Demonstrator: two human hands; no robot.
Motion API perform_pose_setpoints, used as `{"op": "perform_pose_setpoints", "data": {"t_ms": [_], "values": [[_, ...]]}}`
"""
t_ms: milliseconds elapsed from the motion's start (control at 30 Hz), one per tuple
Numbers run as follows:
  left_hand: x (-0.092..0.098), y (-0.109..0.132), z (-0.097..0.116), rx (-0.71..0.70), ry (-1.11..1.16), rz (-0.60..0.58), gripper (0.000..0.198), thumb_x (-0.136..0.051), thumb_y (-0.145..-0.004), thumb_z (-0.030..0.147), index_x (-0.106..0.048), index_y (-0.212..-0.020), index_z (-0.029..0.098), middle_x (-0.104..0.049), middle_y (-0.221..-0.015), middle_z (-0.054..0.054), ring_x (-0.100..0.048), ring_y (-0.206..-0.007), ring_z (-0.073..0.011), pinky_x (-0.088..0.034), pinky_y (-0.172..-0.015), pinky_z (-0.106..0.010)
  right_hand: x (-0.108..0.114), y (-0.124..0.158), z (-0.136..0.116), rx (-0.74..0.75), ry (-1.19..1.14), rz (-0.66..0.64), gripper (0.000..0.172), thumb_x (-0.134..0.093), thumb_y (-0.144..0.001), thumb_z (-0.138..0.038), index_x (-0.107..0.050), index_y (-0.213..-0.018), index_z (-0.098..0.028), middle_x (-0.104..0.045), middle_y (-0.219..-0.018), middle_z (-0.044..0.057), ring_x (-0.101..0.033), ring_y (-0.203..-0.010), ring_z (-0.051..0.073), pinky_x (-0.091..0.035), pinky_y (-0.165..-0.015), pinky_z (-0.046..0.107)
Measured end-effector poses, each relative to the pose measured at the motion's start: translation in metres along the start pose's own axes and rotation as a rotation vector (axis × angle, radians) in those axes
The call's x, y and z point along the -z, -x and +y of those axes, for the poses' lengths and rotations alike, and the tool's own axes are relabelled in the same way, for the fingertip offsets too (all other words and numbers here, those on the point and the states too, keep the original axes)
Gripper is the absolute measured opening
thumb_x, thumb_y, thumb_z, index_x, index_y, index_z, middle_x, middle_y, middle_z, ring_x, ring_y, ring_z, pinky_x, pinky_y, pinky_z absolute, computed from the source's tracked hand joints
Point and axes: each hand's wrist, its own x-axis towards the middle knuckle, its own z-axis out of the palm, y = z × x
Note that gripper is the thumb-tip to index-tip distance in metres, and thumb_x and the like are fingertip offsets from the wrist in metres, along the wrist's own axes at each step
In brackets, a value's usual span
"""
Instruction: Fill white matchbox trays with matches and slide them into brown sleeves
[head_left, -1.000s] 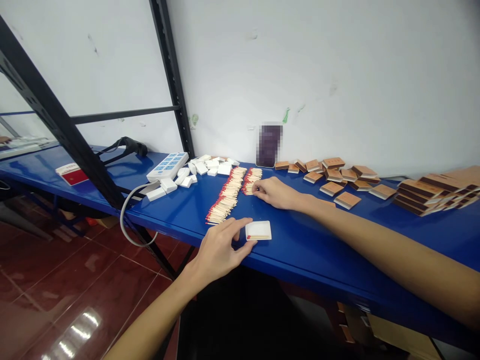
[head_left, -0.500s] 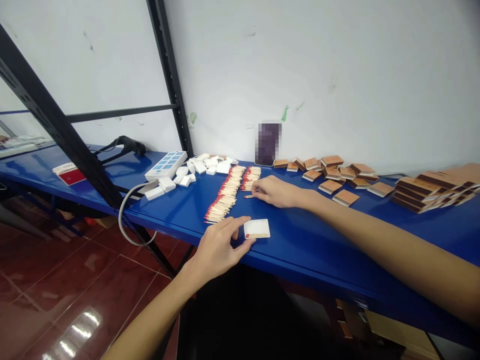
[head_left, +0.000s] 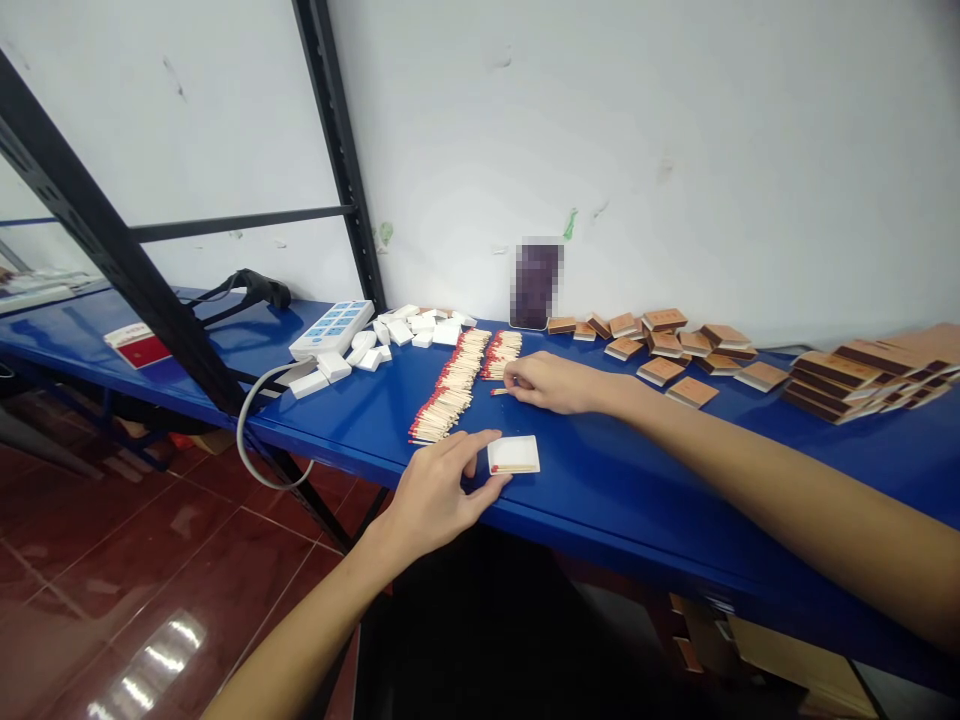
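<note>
My left hand [head_left: 442, 490] rests on the blue shelf [head_left: 600, 480], its thumb and forefinger pinching the left end of a small white matchbox tray [head_left: 514, 455] with a match or two lying in it. My right hand [head_left: 551, 383] reaches further back, fingers curled and pinching a single red-tipped match [head_left: 501, 391] against the shelf. Just left of that hand lie two rows of red-tipped matches [head_left: 454, 385], a long one and a shorter one [head_left: 503, 354].
White empty trays [head_left: 409, 333] and a white power strip [head_left: 334, 329] lie at the back left. Brown matchbox sleeves [head_left: 667, 345] are scattered at the back right, with stacks [head_left: 862, 385] further right. A black rack post [head_left: 337, 150] stands behind. A red and white box [head_left: 139, 346] lies far left.
My right hand has drawn one match out of the short row towards me. My left hand has stayed on the white tray.
</note>
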Motion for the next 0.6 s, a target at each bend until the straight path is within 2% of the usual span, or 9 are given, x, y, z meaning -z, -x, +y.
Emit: {"op": "perform_pose_setpoints", "data": {"t_ms": [167, 300, 500, 600], "values": [[0.001, -0.001, 0.0, 0.012, 0.002, -0.012, 0.036, -0.065, -0.091, 0.03, -0.061, -0.125, 0.017, -0.054, -0.069, 0.004, -0.054, -0.063, -0.0119, -0.044, -0.064, -0.025, 0.001, 0.002, -0.003, -0.026, 0.104, -0.044, 0.014, -0.046, -0.094, -0.023, -0.058, -0.096, -0.017, -0.066, -0.093, 0.01, -0.054, -0.079, 0.02, -0.033, -0.065, 0.03], [0.001, 0.0, 0.0, 0.011, 0.004, -0.01, 0.036, -0.065, -0.091, 0.03, -0.062, -0.124, 0.016, -0.053, -0.069, 0.004, -0.054, -0.063, -0.0121, -0.044, -0.064, -0.025, 0.006, 0.004, -0.006, -0.052, 0.067, -0.116, 0.009, -0.05, -0.09, -0.024, -0.056, -0.088, -0.019, -0.064, -0.086, 0.008, -0.052, -0.073, 0.019, -0.033, -0.063, 0.029], [0.0, -0.002, 0.003, 0.071, -0.01, -0.004, 0.035, -0.065, -0.09, 0.033, -0.064, -0.12, 0.015, -0.053, -0.067, 0.004, -0.053, -0.062, -0.0127, -0.043, -0.063, -0.026, 0.042, 0.017, -0.025, -0.029, -0.126, -0.142, 0.009, -0.053, -0.086, -0.023, -0.055, -0.079, -0.019, -0.06, -0.077, 0.003, -0.047, -0.064, 0.014, -0.034, -0.061, 0.028], [0.001, -0.004, 0.005, 0.104, -0.01, -0.01, 0.034, -0.066, -0.089, 0.033, -0.065, -0.119, 0.016, -0.053, -0.066, 0.004, -0.053, -0.061, -0.0124, -0.042, -0.062, -0.025, 0.061, 0.028, -0.042, 0.0, -0.183, -0.244, 0.012, -0.052, -0.086, -0.025, -0.057, -0.078, -0.019, -0.056, -0.069, -0.001, -0.044, -0.057, 0.012, -0.032, -0.057, 0.028]]}}
